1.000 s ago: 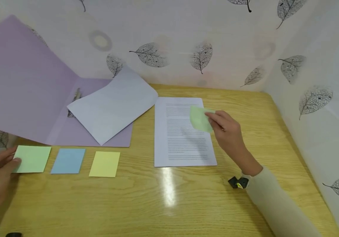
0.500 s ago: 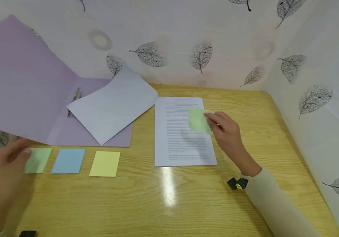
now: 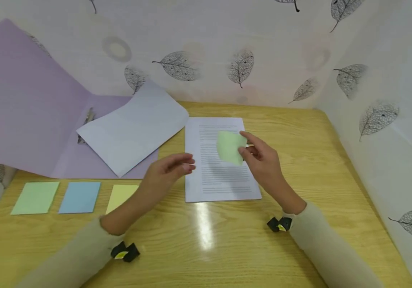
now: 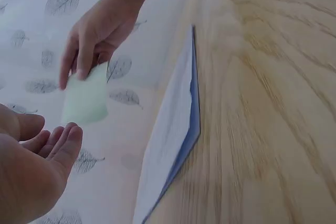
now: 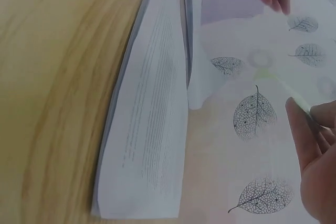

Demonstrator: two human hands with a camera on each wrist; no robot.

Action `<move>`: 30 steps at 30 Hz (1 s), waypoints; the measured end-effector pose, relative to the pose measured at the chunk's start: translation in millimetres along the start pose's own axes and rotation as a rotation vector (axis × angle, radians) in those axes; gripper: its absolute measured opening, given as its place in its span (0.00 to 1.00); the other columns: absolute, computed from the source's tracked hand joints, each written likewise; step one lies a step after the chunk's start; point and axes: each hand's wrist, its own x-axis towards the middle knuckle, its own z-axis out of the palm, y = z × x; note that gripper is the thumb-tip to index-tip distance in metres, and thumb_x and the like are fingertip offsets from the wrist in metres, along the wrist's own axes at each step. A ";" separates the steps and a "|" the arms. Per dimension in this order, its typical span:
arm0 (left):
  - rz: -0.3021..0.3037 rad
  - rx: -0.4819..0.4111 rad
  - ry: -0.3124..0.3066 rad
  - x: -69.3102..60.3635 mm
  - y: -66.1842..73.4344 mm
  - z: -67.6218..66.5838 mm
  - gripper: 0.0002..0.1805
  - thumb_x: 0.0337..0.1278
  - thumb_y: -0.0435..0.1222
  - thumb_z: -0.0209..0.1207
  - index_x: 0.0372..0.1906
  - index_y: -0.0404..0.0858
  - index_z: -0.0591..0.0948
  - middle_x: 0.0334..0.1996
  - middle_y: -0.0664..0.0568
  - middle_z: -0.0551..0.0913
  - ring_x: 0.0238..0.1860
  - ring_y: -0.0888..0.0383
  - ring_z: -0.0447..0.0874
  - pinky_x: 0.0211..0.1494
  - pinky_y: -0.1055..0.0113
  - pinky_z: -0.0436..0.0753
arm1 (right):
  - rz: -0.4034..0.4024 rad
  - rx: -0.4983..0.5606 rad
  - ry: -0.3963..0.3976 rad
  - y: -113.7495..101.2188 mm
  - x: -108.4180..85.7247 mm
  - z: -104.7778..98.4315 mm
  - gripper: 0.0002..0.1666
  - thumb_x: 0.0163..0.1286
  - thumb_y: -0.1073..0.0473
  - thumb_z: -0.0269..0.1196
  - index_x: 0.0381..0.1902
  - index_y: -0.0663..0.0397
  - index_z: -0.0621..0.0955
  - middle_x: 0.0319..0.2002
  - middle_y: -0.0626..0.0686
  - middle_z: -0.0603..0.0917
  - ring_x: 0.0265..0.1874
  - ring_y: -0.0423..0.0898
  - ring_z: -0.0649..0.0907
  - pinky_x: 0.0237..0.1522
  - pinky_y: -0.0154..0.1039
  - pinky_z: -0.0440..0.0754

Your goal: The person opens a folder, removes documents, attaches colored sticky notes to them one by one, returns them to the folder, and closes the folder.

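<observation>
Above a stack of printed pages [image 3: 217, 184], my right hand [image 3: 265, 162] pinches a light green sticky note [image 3: 229, 148] by its right edge. My left hand [image 3: 166, 172] hovers at the left side of the pages, fingers loosely bent, holding nothing. In the left wrist view the green note [image 4: 86, 98] hangs from the right hand's fingers, a small gap from the left fingertips. At the left lie a green sticky-note pad [image 3: 35, 198], a blue pad [image 3: 80, 197] and a yellow pad [image 3: 121, 196]. The left forearm partly hides the yellow one.
A purple folder [image 3: 29, 104] stands spread at the back left, its cover raised against the patterned backdrop [image 3: 213, 32]. A metal clip [image 3: 85, 124] sits near its fold. A blank white sheet [image 3: 134, 128] lies askew over its inner side. The wooden table [image 3: 206, 260] lies beneath everything.
My left hand has left the green pad and moved right to the pages. My right hand has shifted slightly left, still holding the note.
</observation>
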 end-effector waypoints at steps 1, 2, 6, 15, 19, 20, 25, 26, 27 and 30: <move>-0.007 -0.013 -0.033 7.1 0.3 9.1 0.20 0.72 0.37 0.58 0.64 0.35 0.77 0.58 0.42 0.82 0.58 0.46 0.84 0.62 0.61 0.82 | 0.032 0.022 -0.005 -1.5 -0.5 1.1 0.30 0.71 0.68 0.64 0.69 0.50 0.75 0.45 0.58 0.85 0.36 0.34 0.84 0.36 0.24 0.81; -0.015 -0.029 -0.058 13.5 0.3 16.7 0.20 0.73 0.37 0.58 0.65 0.36 0.77 0.59 0.44 0.82 0.59 0.45 0.83 0.63 0.59 0.81 | 0.051 0.034 -0.008 -3.2 -1.0 2.4 0.32 0.71 0.67 0.64 0.71 0.48 0.73 0.45 0.59 0.86 0.37 0.35 0.85 0.37 0.24 0.82; -0.026 -0.151 -0.094 34.8 -0.3 35.1 0.22 0.74 0.37 0.56 0.68 0.36 0.74 0.62 0.42 0.80 0.62 0.41 0.81 0.66 0.53 0.79 | -0.043 -0.018 -0.016 -8.3 -4.8 6.6 0.28 0.69 0.69 0.65 0.67 0.53 0.77 0.43 0.59 0.89 0.38 0.40 0.87 0.41 0.24 0.82; -0.145 -0.351 0.025 60.1 -7.4 41.4 0.20 0.75 0.35 0.54 0.63 0.27 0.75 0.53 0.35 0.82 0.48 0.53 0.88 0.56 0.62 0.85 | -0.492 -0.191 -0.066 -10.2 -12.7 15.2 0.15 0.61 0.76 0.68 0.45 0.62 0.88 0.43 0.55 0.88 0.45 0.52 0.86 0.54 0.33 0.82; -0.167 -0.343 0.055 61.0 -10.3 38.7 0.17 0.73 0.32 0.56 0.60 0.26 0.78 0.52 0.36 0.83 0.44 0.57 0.90 0.54 0.62 0.86 | -0.528 -0.192 -0.142 -9.7 -13.9 17.5 0.14 0.62 0.69 0.71 0.47 0.60 0.88 0.46 0.54 0.88 0.49 0.52 0.85 0.57 0.40 0.82; -0.169 -0.336 0.059 61.3 -11.0 38.1 0.17 0.72 0.32 0.57 0.59 0.26 0.78 0.53 0.36 0.84 0.44 0.57 0.90 0.53 0.62 0.86 | -0.514 -0.184 -0.163 -9.9 -14.2 17.3 0.15 0.63 0.67 0.71 0.48 0.60 0.87 0.47 0.53 0.88 0.50 0.52 0.84 0.58 0.41 0.81; -0.181 -0.269 0.086 63.1 -14.1 35.8 0.16 0.71 0.32 0.58 0.57 0.27 0.80 0.52 0.37 0.85 0.44 0.56 0.90 0.50 0.63 0.87 | -0.382 -0.230 -0.121 -9.6 -10.2 12.2 0.17 0.64 0.62 0.72 0.51 0.58 0.86 0.48 0.54 0.86 0.52 0.53 0.81 0.58 0.48 0.77; -0.182 -0.254 0.085 63.9 -14.9 35.9 0.15 0.70 0.32 0.59 0.56 0.28 0.81 0.51 0.37 0.85 0.43 0.56 0.90 0.50 0.63 0.87 | -0.344 -0.258 -0.095 -9.1 -8.0 11.0 0.17 0.64 0.62 0.71 0.51 0.58 0.86 0.47 0.55 0.85 0.50 0.53 0.81 0.55 0.47 0.77; -0.188 -0.239 0.084 64.7 -16.0 36.1 0.15 0.70 0.32 0.59 0.56 0.28 0.81 0.51 0.37 0.85 0.43 0.56 0.90 0.49 0.63 0.87 | -0.311 -0.293 -0.068 -8.3 -5.5 9.8 0.17 0.64 0.61 0.71 0.51 0.58 0.85 0.47 0.55 0.85 0.47 0.52 0.80 0.52 0.47 0.78; -0.198 -0.201 0.069 67.3 -18.1 37.6 0.14 0.69 0.32 0.60 0.54 0.29 0.82 0.50 0.38 0.86 0.42 0.56 0.90 0.48 0.63 0.88 | -0.221 -0.372 -0.029 -7.4 2.4 6.4 0.15 0.66 0.61 0.71 0.49 0.58 0.85 0.46 0.56 0.83 0.42 0.52 0.80 0.42 0.46 0.79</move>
